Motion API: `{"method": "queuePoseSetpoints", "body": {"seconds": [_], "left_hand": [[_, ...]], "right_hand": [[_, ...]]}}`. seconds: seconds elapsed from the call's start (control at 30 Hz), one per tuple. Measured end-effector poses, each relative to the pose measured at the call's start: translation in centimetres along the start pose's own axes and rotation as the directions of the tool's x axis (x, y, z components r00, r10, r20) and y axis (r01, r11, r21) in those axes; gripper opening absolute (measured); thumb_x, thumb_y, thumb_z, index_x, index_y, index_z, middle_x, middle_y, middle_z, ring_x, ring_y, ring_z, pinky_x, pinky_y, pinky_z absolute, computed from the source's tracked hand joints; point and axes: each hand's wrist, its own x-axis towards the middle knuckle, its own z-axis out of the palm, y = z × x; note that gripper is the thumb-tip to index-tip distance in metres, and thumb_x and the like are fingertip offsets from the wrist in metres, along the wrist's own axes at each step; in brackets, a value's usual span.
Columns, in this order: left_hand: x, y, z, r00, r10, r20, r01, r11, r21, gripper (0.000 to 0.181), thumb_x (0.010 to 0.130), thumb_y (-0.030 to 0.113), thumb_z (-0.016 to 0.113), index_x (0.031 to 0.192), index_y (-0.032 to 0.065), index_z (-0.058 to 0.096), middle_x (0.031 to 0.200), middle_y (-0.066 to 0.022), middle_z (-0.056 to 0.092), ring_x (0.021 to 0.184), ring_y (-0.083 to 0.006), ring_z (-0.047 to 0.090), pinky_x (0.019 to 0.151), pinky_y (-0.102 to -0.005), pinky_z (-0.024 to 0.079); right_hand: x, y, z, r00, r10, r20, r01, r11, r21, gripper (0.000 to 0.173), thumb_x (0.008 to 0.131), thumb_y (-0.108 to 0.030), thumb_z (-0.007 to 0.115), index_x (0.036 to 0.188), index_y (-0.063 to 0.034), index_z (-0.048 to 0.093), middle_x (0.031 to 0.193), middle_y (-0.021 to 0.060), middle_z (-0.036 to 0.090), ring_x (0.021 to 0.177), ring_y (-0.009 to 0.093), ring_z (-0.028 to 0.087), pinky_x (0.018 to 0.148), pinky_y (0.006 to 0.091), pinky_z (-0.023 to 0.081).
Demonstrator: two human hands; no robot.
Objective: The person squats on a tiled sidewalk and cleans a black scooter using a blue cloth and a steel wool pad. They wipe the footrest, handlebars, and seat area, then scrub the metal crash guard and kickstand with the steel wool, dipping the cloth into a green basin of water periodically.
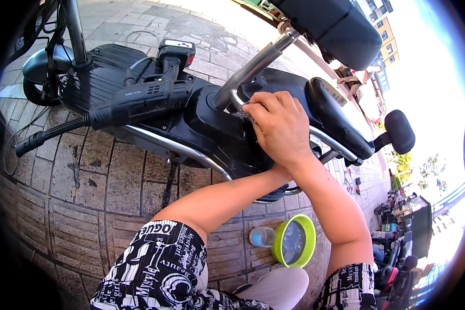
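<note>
My right hand (279, 126) pinches a grey wad of metallic scouring wool (243, 111), partly covered by the fingers. The wad touches the bent chrome tube (236, 99) at the foot of the seat post (252, 68). My left forearm (232, 195) crosses below the right wrist; the left hand is hidden behind it. Both arms reach over the black body of an electric scooter (217, 135), which has a front saddle (333, 33) and a lower rear seat (329, 112). A cordless pressure washer gun (147, 97) lies across the scooter's deck.
A lime-green bucket of cloudy grey water (312, 240) stands on the paving, beside a clear plastic container (260, 236). The gun's lance (50, 135) juts past the deck, and a thin hose (11, 155) runs over the paving. Parked two-wheelers (391, 248) stand at the right.
</note>
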Motion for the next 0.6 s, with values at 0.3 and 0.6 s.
{"method": "queuePoseSetpoints", "body": {"seconds": [0.3,0.6], "left_hand": [[-0.3,-0.4,1.0,0.929,0.214,-0.301,-0.209,0.977,0.05,0.025,0.089,0.026,0.051,0.099,0.0042,0.059,0.093,-0.0211,0.064,0.083,-0.0369,0.063,0.074,-0.0445,0.049],[0.1,1.8,0.0,0.98,-0.158,0.121,0.162,0.987,-0.019,0.035,0.091,0.032,0.05,0.109,0.0036,0.059,0.104,-0.0184,0.063,0.093,-0.0337,0.062,0.079,-0.0413,0.047]], "right_hand": [[4.0,2.0,2.3,0.993,0.119,0.01,-0.118,0.99,-0.073,0.012,0.075,-0.018,0.07,0.087,-0.0154,0.069,0.086,0.0003,0.061,0.087,0.024,0.058,0.075,0.0342,0.049],[4.6,0.1,4.3,0.999,-0.047,-0.018,0.041,0.969,-0.244,0.006,0.068,-0.008,0.061,0.073,-0.0111,0.065,0.08,-0.0001,0.062,0.082,0.022,0.057,0.071,0.0314,0.047]]}}
